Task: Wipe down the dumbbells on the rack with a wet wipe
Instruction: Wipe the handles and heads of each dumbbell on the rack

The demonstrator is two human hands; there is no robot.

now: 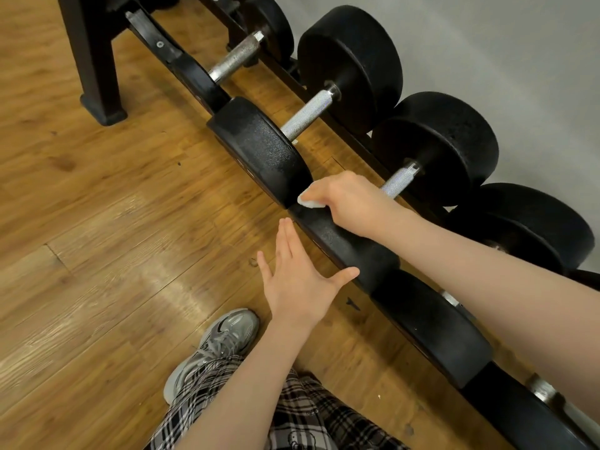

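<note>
Floor [107,196]: wood-look planks in warm honey brown, laid on a diagonal across the view, with visible seams and knots.
Light: a soft pale glare streaks the planks at lower left.
Wall [506,50]: plain light grey, meeting the floor at upper right.
Furniture: a dark post with a flared foot [97,76] stands on the floor at upper left.

You've got nothing readable here. There are faint marks on the outer face of the near dumbbell head [259,151], down by its lower edge, but they're too dark and too steeply angled to make out as numbers or letters. The trouser leg [302,420] carries a small printed figure among the checks, too small to read as text. No labels, brands or signs anywhere else.
</note>
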